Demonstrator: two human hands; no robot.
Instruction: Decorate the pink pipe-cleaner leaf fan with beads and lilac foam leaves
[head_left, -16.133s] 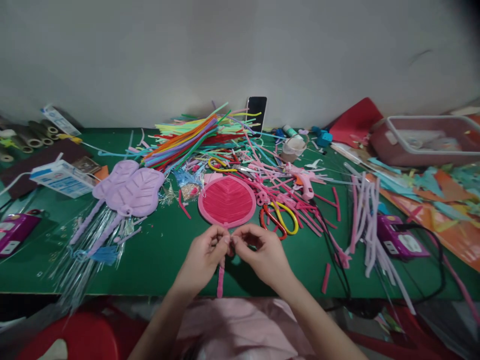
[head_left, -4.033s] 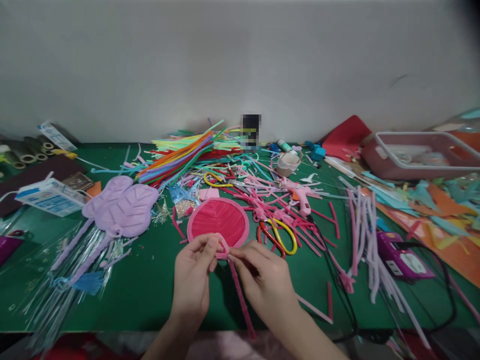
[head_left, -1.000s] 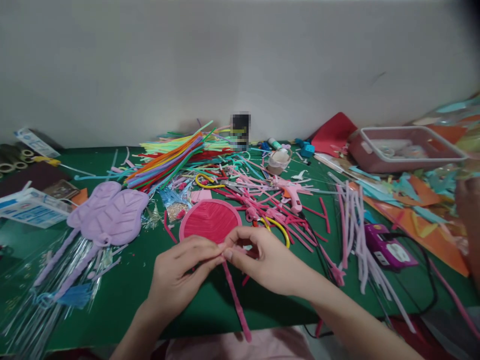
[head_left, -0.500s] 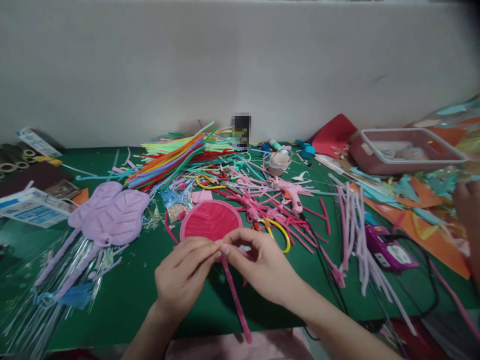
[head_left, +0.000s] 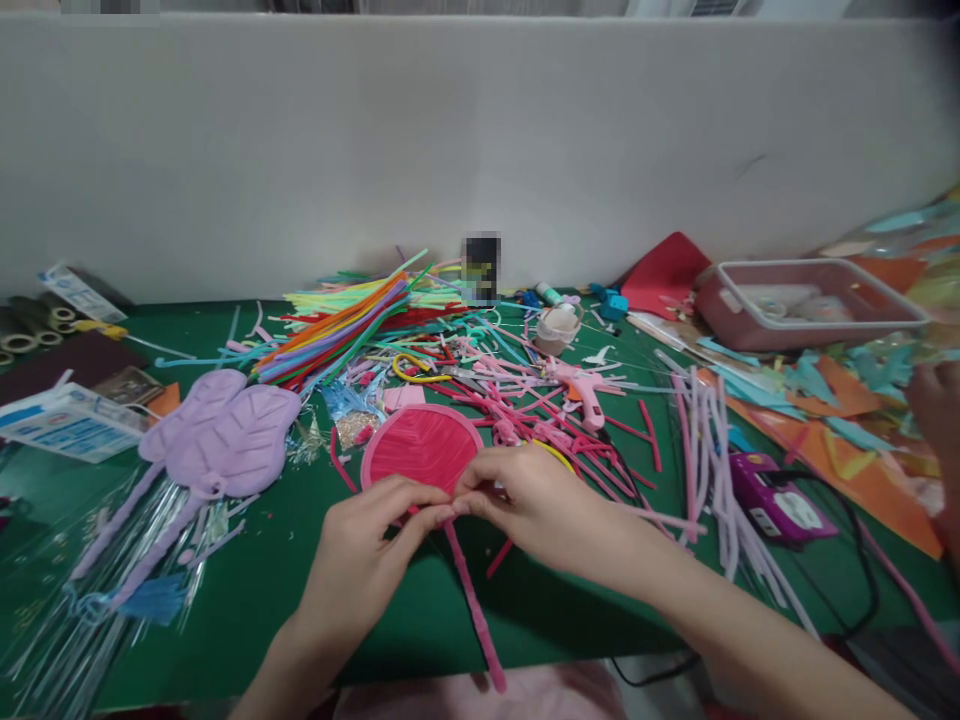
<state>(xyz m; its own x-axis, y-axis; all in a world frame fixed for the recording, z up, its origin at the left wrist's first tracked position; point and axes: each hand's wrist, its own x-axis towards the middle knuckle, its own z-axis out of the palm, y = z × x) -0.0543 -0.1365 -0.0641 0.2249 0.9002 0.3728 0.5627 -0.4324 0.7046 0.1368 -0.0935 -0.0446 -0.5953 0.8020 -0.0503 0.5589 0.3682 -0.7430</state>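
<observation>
A round deep-pink fan (head_left: 424,445) with a lighter pink rim lies on the green table, its fuzzy handle (head_left: 476,620) pointing toward me. My left hand (head_left: 367,550) pinches at the base of the disc, where the handle joins. From the right, my right hand (head_left: 525,500) pinches at that same spot, fingertips touching the left ones. Whatever small piece sits between the fingertips is hidden. Pink pipe cleaners (head_left: 525,405) and a pink glue gun (head_left: 583,395) lie just beyond my right hand.
Two lilac leaf-shaped fans (head_left: 232,440) lie at the left. Behind is a pile of coloured pipe cleaners (head_left: 345,325). At the right are lilac strips (head_left: 709,460), a purple box (head_left: 780,495) with a black cable and a plastic bin (head_left: 817,310). Another person's hand (head_left: 937,410) shows at the right edge.
My right hand has turned and its forearm lies lower and further right, now covering much of the yellow scissor handle. My left fingers have shifted slightly right. The view has tilted up a little.
</observation>
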